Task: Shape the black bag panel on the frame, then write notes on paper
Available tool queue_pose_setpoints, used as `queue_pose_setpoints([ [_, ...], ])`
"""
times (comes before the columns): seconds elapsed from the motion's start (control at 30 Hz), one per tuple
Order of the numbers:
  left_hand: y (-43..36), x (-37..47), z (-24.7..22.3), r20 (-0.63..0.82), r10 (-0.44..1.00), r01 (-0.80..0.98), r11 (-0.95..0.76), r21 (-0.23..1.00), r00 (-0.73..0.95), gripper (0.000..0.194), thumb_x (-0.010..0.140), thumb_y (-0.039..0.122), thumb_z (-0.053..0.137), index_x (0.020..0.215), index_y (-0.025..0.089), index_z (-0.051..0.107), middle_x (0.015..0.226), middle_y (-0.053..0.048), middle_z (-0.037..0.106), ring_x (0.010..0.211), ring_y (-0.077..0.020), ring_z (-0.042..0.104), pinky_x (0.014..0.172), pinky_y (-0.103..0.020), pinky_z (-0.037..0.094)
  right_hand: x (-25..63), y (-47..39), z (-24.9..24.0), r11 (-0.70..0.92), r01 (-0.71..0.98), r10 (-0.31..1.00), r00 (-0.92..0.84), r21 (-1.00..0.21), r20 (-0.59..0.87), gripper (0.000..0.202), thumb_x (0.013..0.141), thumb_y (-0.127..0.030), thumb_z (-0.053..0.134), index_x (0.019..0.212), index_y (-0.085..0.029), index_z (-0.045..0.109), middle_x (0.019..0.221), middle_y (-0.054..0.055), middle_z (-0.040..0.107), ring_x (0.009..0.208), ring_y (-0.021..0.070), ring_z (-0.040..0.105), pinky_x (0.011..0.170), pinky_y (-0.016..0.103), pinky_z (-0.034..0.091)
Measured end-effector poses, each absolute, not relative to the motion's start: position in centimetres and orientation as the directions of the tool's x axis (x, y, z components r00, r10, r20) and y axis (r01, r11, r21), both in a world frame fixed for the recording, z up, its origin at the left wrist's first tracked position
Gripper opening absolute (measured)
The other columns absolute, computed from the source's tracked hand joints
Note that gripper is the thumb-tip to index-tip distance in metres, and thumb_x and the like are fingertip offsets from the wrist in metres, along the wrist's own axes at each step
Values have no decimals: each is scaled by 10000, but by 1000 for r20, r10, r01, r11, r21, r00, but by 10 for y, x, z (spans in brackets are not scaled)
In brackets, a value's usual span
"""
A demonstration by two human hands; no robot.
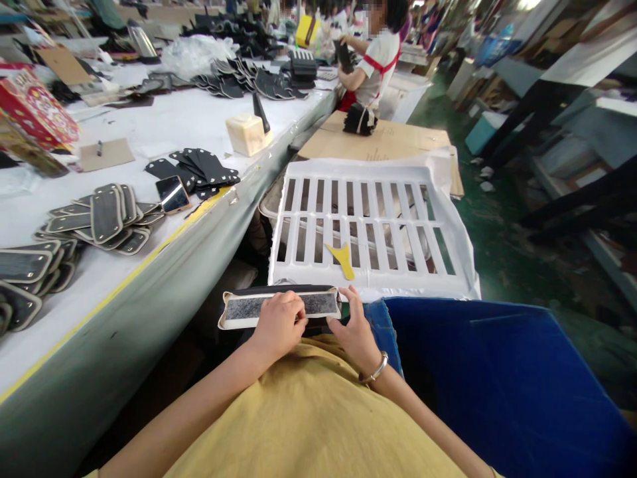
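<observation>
The left hand (279, 318) is closed over the strip (249, 307), a long, narrow piece with a dark grey middle, a cream border and a black far edge. The strip lies crosswise just in front of the yellow shirt (269, 411), its left end sticking out well past the left hand. The right hand (354, 325), with a bracelet (375, 369) at the wrist, has its thumb and fingers parted around the strip's right end; whether they grip it, I cannot tell. Just beyond the strip is a white rack (343, 216) with two rows of slots, and a yellow Y-shaped piece (342, 260) lies on its near part. A blue bin (497, 358) is at the right, near the right hand. Beyond the rack, a black bundle (360, 119) sits on cardboard (393, 136), beside a person (381, 56) in a white top with red straps, who holds a dark piece. On the long table (54, 345) at the left lie overlapping grey pads (107, 212) with pale edges, a phone (173, 194) touching or very near them, and flat black pieces (199, 166) just past the phone. Farther along are a cream block (246, 133) and more dark pieces; a red patterned box (40, 109) is toward the table's left side.
</observation>
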State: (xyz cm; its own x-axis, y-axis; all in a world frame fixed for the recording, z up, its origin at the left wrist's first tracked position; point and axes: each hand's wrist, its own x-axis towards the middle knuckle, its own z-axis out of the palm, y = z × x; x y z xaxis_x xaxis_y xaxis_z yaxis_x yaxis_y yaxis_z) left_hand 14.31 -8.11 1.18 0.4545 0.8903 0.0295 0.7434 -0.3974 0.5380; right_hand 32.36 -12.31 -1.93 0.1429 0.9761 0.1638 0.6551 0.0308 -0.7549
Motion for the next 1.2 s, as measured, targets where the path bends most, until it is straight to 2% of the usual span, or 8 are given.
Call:
queue_pose_setpoints([
  [0.13, -78, 145, 15, 5, 885, 771, -408, 488, 465, 66, 718, 184, 560, 655, 203, 565, 835, -21, 584, 807, -209, 523, 708, -347, 385, 323, -121, -17, 55, 718, 973, 117, -694, 197, 645, 753, -172, 522, 1352, -203, 283, 1420, 143, 298, 1343, 268, 248, 1068, 497, 309],
  [0.23, -78, 144, 16, -1, 882, 777, -415, 473, 472, 52, 705, 195, 546, 663, 205, 576, 823, -32, 586, 802, -224, 531, 690, -353, 394, 318, -133, -13, 198, 849, 907, 31, -490, 419, 601, 802, -147, 496, 1368, -199, 299, 1456, 146, 240, 1347, 304, 227, 1063, 548, 292],
  [0.3, -79, 143, 16, 2, 879, 771, -419, 479, 477, 52, 703, 208, 541, 671, 206, 582, 816, -39, 587, 801, -231, 536, 689, -357, 403, 314, -145, -14, 399, 860, 824, -183, -318, 537, 613, 839, -106, 438, 1409, -218, 243, 1437, 127, 303, 1335, 276, 273, 1065, 512, 321],
  [0.4, -80, 144, 14, 12, 878, 761, -422, 494, 479, 71, 700, 195, 527, 661, 204, 585, 814, -46, 590, 803, -233, 543, 695, -361, 414, 309, -159, -22, 622, 766, 723, -480, -165, 496, 655, 852, -37, 328, 1454, -171, 110, 1373, 132, 419, 1294, 215, 362, 1030, 399, 410],
  [0.57, -76, 137, 13, 23, 859, 723, -444, 530, 511, 90, 706, 164, 515, 672, 193, 594, 840, -43, 598, 820, -217, 554, 752, -363, 438, 297, -163, -36, 574, 819, 760, -539, 16, 363, 565, 854, -86, 348, 1409, -36, 252, 1396, 177, 381, 1337, 299, 256, 1036, 473, 370],
  [0.73, -74, 92, 19, 91, 806, 540, -471, 697, 585, 308, 676, 139, 604, 980, 189, 585, 1050, -41, 553, 904, -151, 561, 838, -272, 457, 291, -161, -35, 538, 839, 780, -534, 89, 327, 510, 875, -226, 438, 1343, -30, 393, 1427, 152, 339, 1332, 302, 263, 1060, 439, 331],
  [0.87, -79, 63, 15, 106, 836, 561, -450, 695, 539, 47, 757, 189, 586, 779, 190, 628, 1002, -45, 559, 940, -180, 554, 893, -341, 426, 291, -160, -37, 534, 839, 775, -536, 108, 334, 525, 880, -282, 464, 1339, -33, 404, 1435, 145, 327, 1336, 294, 252, 1073, 426, 296],
  [1.2, -83, 75, 2, 174, 883, 642, -440, 628, 435, 143, 736, 128, 576, 596, 163, 579, 943, -52, 574, 875, -187, 539, 841, -357, 442, 287, -159, -37, 501, 855, 795, -515, 131, 321, 548, 866, -301, 482, 1341, -40, 401, 1438, 140, 322, 1332, 280, 267, 1073, 407, 282],
])
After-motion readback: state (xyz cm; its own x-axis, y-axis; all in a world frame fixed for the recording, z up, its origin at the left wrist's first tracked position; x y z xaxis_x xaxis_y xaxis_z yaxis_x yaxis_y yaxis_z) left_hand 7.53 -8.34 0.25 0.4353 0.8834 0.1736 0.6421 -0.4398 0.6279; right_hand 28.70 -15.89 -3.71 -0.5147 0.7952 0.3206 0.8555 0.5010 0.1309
